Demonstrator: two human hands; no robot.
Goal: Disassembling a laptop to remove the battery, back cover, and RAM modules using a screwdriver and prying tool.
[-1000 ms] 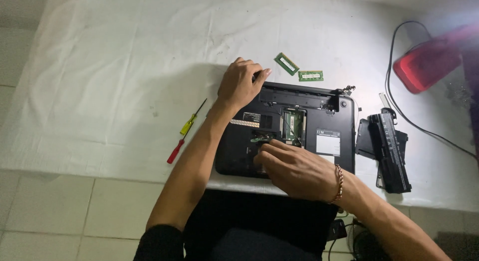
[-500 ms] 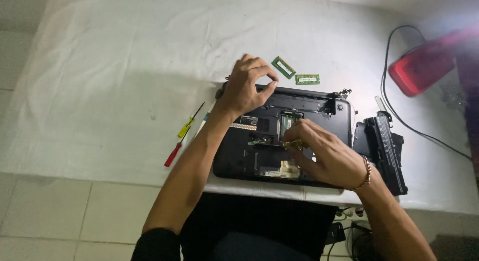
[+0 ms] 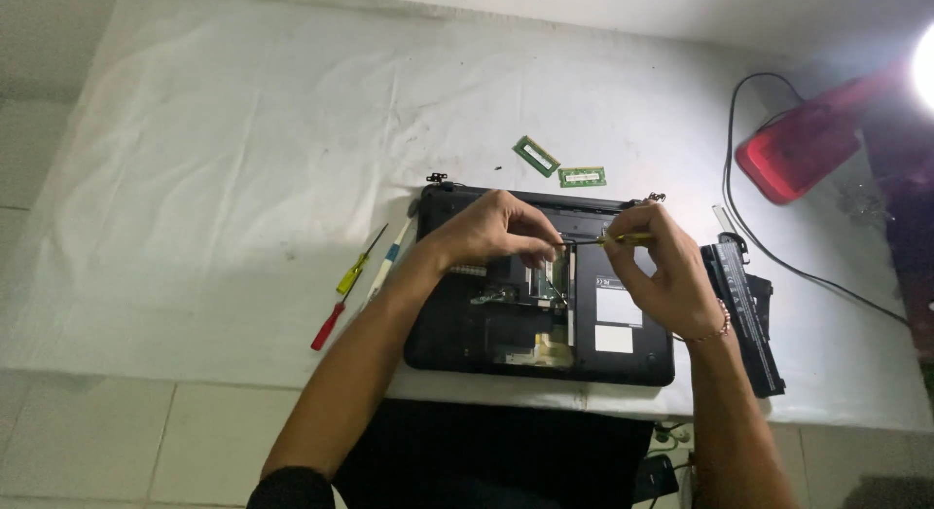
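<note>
While I look down from the head camera, both of my hands meet over the far half of an upturned black laptop (image 3: 540, 319) lying on a white-covered table (image 3: 224, 178). My right hand (image 3: 666, 275) pinches a small yellow-handled screwdriver (image 3: 615, 239), its long axis running left to right, with the tip pointing left toward the open bay in the laptop's middle. My left hand (image 3: 491, 229) sits just left of that tip, fingers curled and pinched together right at it; whether they grip a tiny part there I cannot tell. The bay lies just near of both sets of fingertips, about equally close to each hand.

Beyond the laptop's far edge lie two small green memory cards (image 3: 559, 166), apart from the hands. To the left, two more screwdrivers (image 3: 355, 285) rest on the cloth, untouched. To the right, a long black battery (image 3: 744, 314) lies beside the laptop, and farther right a red lamp (image 3: 808, 144) with a black cable (image 3: 739, 178).
</note>
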